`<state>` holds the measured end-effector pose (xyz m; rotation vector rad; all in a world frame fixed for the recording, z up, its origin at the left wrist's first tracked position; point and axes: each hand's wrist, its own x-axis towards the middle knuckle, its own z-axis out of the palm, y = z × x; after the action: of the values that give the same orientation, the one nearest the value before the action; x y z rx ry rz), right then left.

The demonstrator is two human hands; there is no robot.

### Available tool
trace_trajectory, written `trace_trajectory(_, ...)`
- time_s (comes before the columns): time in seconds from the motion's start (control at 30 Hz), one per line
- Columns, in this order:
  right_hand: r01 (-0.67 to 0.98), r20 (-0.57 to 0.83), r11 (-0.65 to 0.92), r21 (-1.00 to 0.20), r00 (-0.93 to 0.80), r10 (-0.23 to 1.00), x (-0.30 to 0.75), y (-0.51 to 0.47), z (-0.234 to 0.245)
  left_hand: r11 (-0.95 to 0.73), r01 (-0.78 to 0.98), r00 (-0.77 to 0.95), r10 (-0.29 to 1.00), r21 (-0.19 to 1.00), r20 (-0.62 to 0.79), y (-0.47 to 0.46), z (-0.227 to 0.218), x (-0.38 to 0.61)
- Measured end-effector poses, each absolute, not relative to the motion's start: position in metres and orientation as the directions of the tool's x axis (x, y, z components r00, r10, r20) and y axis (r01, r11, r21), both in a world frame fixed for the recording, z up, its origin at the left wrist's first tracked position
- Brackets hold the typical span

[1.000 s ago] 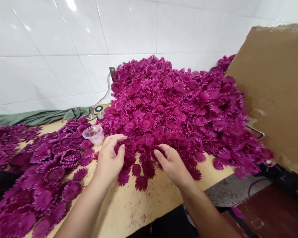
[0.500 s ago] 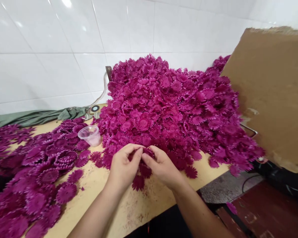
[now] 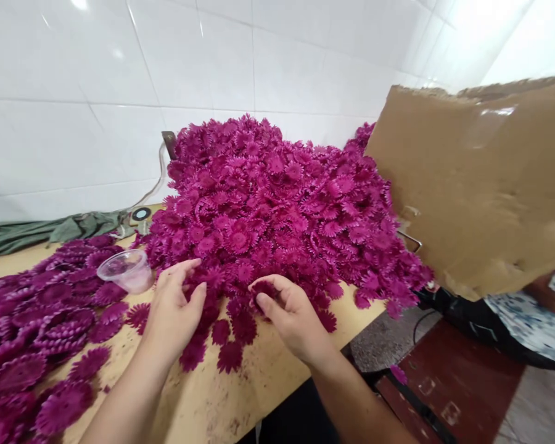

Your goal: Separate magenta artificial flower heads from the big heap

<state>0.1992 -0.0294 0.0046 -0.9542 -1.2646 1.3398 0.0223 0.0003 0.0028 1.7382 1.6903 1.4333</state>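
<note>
A dark magenta flower piece (image 3: 264,288) with a notched rim is pinched between the thumb and fingers of my right hand (image 3: 289,311). To the left, my left hand (image 3: 178,299) is apart from it, thumb and fingers spread, with nothing visible between them. Beyond both hands rises a large heap of magenta fabric-like flowers (image 3: 277,203). Several loose flower pieces (image 3: 230,356) lie on the table just below and between the hands. A clear plastic cup (image 3: 127,271) with a pinkish content stands left of my left hand.
More flowers (image 3: 65,327) cover the left of the wooden table (image 3: 180,401). A torn cardboard sheet (image 3: 472,185) stands at the right, a person's patterned clothing (image 3: 527,320) partly behind it. Green cloth (image 3: 69,228) lies along the white tiled wall (image 3: 203,68). Below right is a dark red surface (image 3: 467,376).
My hands, together at one flower piece before, have come apart. The left has moved left and opened; the right keeps the piece. The view has turned right, showing more cardboard and another person's clothing.
</note>
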Motion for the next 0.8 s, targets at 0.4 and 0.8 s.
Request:
trace_trajectory(0.4,0.003,0.127,0.127,-0.992,-0.045,0.991,0.189,-0.009,-0.009,-0.44,0.563,0.168,0.89,0.699,0.425,-0.032,0.011,0.07)
trace_trajectory(0.8,-0.06,0.091,0.075,-0.995,-0.324,0.942,0.181,-0.039,-0.01,-0.115,-0.268,-0.492,0.87,0.957,-0.033,0.006,0.024,0.042)
